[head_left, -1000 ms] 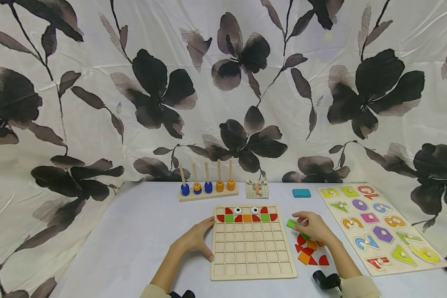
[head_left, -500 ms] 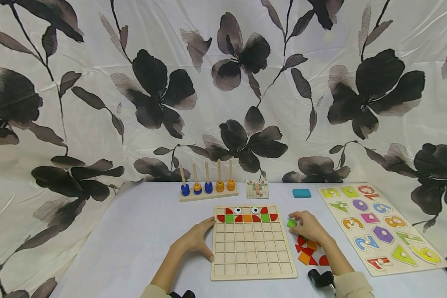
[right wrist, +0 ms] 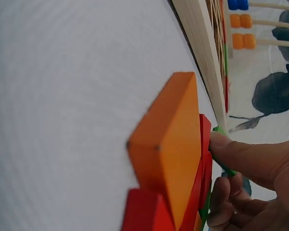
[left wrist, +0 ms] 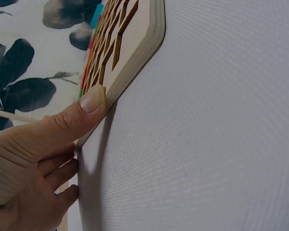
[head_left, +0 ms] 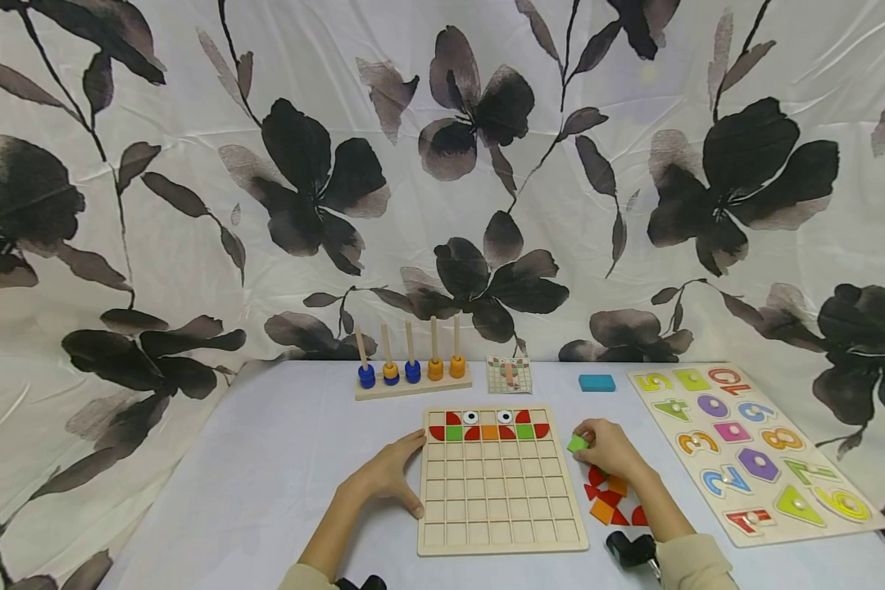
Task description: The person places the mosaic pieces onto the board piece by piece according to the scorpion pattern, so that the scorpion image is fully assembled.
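A square wooden grid board (head_left: pixel 497 483) lies on the table, its far rows filled with red, green and orange tiles and two eye tiles. My left hand (head_left: pixel 391 471) rests along the board's left edge, thumb and fingers spread apart; in the left wrist view the thumb (left wrist: pixel 70 115) touches the rim. Right of the board, my right hand (head_left: pixel 608 449) pinches a green square tile (head_left: pixel 578 443) between thumb and fingers. Below that hand lies a pile of loose red tiles (head_left: pixel 611 497) and orange tiles (head_left: pixel 601 511). In the right wrist view an orange tile (right wrist: pixel 176 139) is close to the camera.
Behind the board stand a peg abacus (head_left: pixel 413 387) with blue and orange beads and a small pattern card (head_left: pixel 509 375). A blue block (head_left: pixel 596 383) sits at the back right. A number puzzle board (head_left: pixel 755 459) covers the right side.
My right hand has drawn the green tile off the pile and shifted slightly left, turning the tile in its fingers. The left hand and the board have stayed put.
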Tool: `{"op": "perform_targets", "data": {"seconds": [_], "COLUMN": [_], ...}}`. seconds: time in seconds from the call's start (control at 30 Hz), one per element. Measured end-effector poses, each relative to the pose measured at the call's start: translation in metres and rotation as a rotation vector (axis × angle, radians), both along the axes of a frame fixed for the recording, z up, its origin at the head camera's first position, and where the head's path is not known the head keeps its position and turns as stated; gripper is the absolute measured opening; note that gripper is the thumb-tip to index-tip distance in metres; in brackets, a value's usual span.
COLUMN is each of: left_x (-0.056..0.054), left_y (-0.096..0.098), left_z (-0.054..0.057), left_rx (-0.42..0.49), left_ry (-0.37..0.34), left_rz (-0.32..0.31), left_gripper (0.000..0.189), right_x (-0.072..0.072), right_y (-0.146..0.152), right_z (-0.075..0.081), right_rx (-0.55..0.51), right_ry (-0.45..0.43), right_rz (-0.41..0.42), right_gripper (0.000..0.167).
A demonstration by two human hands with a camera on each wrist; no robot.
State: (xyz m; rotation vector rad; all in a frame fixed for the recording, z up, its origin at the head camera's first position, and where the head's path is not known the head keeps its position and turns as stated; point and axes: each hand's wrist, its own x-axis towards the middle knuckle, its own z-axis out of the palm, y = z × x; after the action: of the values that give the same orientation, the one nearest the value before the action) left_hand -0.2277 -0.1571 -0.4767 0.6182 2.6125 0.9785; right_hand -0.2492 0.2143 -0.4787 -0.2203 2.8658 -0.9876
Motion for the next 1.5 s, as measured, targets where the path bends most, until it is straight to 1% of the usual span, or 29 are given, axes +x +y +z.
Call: {"op": "perform_targets", "data": {"seconds": [0.1,0.17,0.3,0.37,0.47,0.6,0.77,0.93,1.0,1.2,1.33,1.43,1.5], "left_x": [0.001,0.001,0.002,0.002,0.002,0.002,0.002,0.002,0.002,0.001,0.001,0.001,0.001], "left_y": [0.000,0.000,0.000,0.000,0.000,-0.001,-0.001,0.000,0.000,0.000,0.000,-0.001,-0.001], "left_z": [0.000,0.000,0.001,0.001,0.001,0.001,-0.001,-0.001,-0.001,0.000,-0.001,-0.001,-0.002], "left_rx": [0.000,0.000,0.001,0.006,0.008,0.007,0.008,-0.001,0.001,-0.005,-0.010,-0.012,-0.010], "left_ry": [-0.003,-0.005,-0.003,0.000,0.001,0.001,0.003,0.002,0.001,-0.002,-0.005,-0.001,0.001], "left_rz": [0.002,0.003,0.002,0.002,0.004,0.003,0.000,0.005,0.004,0.010,0.013,0.009,0.007], "left_gripper": [0.108,0.108,0.108,0.108,0.108,0.108,0.109,0.109,0.109,0.110,0.111,0.111,0.111], "right_x": [0.000,0.001,0.001,0.000,-0.003,-0.008,-0.013,-0.017,-0.017,-0.015,-0.014,-0.013,-0.013], "right_y": [-0.001,-0.002,-0.006,-0.011,-0.023,-0.042,-0.063,-0.075,-0.078,-0.080,-0.081,-0.082,-0.082], "right_z": [0.000,0.001,0.005,0.009,0.014,0.016,0.013,0.007,0.006,0.006,0.007,0.007,0.008], "right_rx": [-0.015,-0.021,-0.051,-0.086,-0.150,-0.199,-0.173,-0.127,-0.109,-0.083,-0.073,-0.044,-0.026], "right_ry": [0.012,0.033,0.110,0.139,0.165,0.179,0.189,0.167,0.159,0.178,0.162,0.145,0.146], "right_rz": [0.011,0.019,0.052,0.065,0.087,0.153,0.250,0.320,0.327,0.332,0.344,0.352,0.370], "right_gripper": [0.011,0.007,0.013,0.015,0.017,0.013,0.010,0.010,0.010,0.010,0.014,0.019,0.019]}}
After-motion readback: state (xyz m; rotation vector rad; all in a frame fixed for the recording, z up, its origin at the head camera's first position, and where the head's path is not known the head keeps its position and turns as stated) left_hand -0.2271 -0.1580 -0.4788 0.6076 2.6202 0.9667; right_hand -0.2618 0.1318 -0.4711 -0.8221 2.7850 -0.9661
